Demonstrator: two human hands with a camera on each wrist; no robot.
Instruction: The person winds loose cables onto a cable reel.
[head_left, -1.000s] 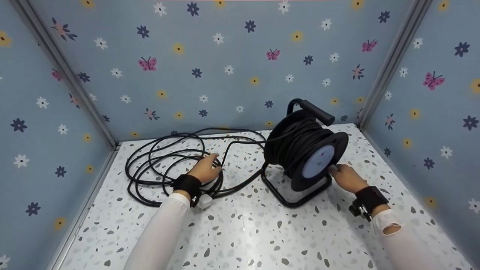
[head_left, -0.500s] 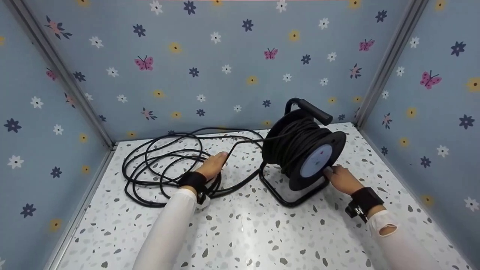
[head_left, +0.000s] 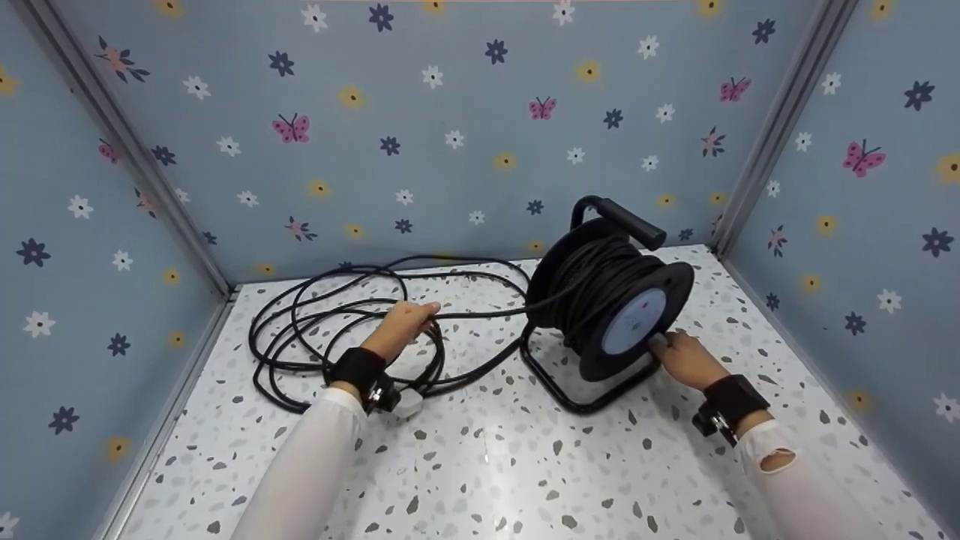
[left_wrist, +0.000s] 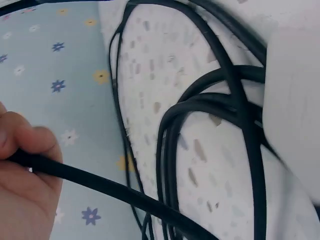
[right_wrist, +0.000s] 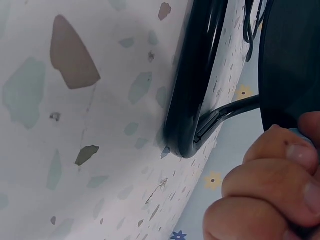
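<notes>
A black cable reel (head_left: 600, 300) stands on its tubular frame (head_left: 577, 409), wound with black cable. My left hand (head_left: 401, 330) grips the black cable (head_left: 480, 315), which runs nearly straight from the fingers to the drum. In the left wrist view, curled fingers (left_wrist: 30, 135) hold the cable against the palm. Loose cable loops (head_left: 330, 322) lie on the floor around and behind that hand. My right hand (head_left: 690, 360) holds the near side of the reel by its pale round label (head_left: 634, 321). Its fingers (right_wrist: 265, 185) are curled; the gripped part is mostly hidden.
Speckled white floor (head_left: 487, 472) lies under everything. Patterned blue panels rise behind (head_left: 450, 180) and at both sides. A white plug-like piece (head_left: 409, 403) lies beside the loops. The reel's carrying handle (head_left: 630, 223) leans over its top.
My left hand has shifted right, then back left and slightly up. The cable from the drum, bent before, now stretches nearly straight and lower. My right hand stays at the reel.
</notes>
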